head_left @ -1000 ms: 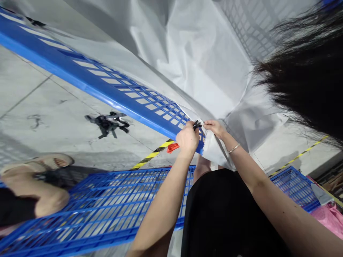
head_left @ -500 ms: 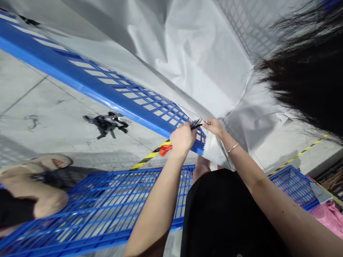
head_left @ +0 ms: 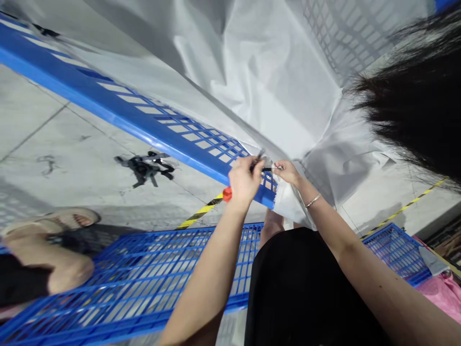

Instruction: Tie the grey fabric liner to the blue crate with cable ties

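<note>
My left hand (head_left: 246,180) is closed around a small dark tool, whose tip shows above the fingers; a bit of red material (head_left: 227,194) sticks out behind the hand. Between my two hands runs a short black strap (head_left: 267,169). My right hand (head_left: 287,172), a thin bracelet on its wrist, pinches the far end of that strap against the edge of the pale grey sheet (head_left: 284,96). Both hands are at the near corner of a blue lattice panel (head_left: 219,169), which lies along the sheet.
Black and grey straps (head_left: 146,168) lie on the concrete floor. Below is a blue mesh basket (head_left: 151,278). At lower left are another person's bent leg and sandal (head_left: 72,216). Dark hair (head_left: 425,101) hangs in at right. Pink fabric (head_left: 441,293) sits at lower right.
My left hand has turned and shifted slightly, with the tool tip now more upright and less of the red material showing. My right hand stays in nearly the same spot.
</note>
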`<state>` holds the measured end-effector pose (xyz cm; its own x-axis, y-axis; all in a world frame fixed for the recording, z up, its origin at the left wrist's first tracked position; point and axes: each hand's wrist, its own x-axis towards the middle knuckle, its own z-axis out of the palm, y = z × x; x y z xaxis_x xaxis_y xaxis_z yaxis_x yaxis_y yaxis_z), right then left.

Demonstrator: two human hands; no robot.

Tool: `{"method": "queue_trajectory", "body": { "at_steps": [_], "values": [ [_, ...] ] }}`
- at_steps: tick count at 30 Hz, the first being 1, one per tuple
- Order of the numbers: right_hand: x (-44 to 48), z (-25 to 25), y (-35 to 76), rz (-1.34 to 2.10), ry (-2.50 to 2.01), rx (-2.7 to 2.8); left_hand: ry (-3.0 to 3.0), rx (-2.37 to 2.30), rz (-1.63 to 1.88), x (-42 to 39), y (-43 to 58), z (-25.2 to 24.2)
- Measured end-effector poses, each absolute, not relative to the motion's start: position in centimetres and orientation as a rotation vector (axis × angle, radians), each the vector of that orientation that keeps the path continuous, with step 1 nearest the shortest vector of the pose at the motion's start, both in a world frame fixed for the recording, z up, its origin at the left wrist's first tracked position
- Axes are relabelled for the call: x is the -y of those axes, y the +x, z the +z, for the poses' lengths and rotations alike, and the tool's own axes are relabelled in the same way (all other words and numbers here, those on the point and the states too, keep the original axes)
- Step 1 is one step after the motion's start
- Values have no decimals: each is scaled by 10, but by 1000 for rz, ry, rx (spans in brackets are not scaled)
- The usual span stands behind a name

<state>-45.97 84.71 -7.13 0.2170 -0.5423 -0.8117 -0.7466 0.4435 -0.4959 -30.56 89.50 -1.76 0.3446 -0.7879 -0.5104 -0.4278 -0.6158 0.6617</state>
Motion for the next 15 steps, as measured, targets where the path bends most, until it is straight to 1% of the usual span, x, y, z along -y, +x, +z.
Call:
{"method": "queue_trajectory", "body": {
  "at_steps": [3,6,15],
  "values": [
    [-846,-68,-458,194,-1126,-1455,2259,1237,-1501,-886,-315,-28],
    [-846,-64,-458,152,-1057,-1435,2359,1270,-1690,-881,-319,-32],
    [-851,-69,-465,36,-1027,-1506,2497,1230,-1673,-874,-323,-34]
  ]
}}
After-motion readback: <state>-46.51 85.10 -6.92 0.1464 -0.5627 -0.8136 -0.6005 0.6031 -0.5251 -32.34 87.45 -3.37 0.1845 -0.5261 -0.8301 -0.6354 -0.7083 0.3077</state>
